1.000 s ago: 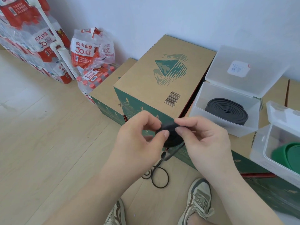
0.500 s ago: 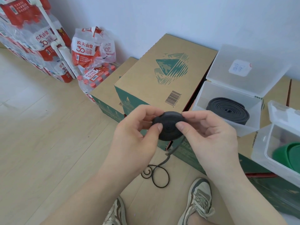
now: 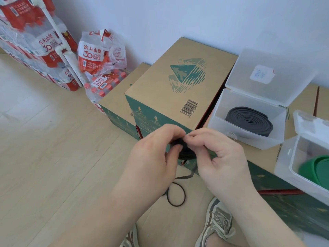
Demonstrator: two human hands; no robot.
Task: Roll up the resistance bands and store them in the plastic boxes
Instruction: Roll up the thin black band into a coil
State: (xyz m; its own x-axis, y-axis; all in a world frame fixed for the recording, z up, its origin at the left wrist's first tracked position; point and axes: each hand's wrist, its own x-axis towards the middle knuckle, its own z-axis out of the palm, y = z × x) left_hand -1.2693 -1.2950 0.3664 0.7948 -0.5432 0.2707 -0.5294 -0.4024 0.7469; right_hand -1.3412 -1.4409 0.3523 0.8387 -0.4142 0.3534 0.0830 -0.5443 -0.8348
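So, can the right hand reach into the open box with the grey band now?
Probably yes. The box sits close beside the right hand, its lid is up and nothing lies between them. But it pinches the black roll with the left hand, so it is not free.

Three resistance bands (image 3: 185,152) (image 3: 249,120) (image 3: 318,168), two plastic boxes (image 3: 219,130) (image 3: 284,165), two hands (image 3: 153,157) (image 3: 223,157), two shoes (image 3: 219,221) (image 3: 131,237)

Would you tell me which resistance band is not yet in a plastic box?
The black band, pinched by the left hand and right hand, tail trailing down; the grey band lies in the far box, the green band in the near box.
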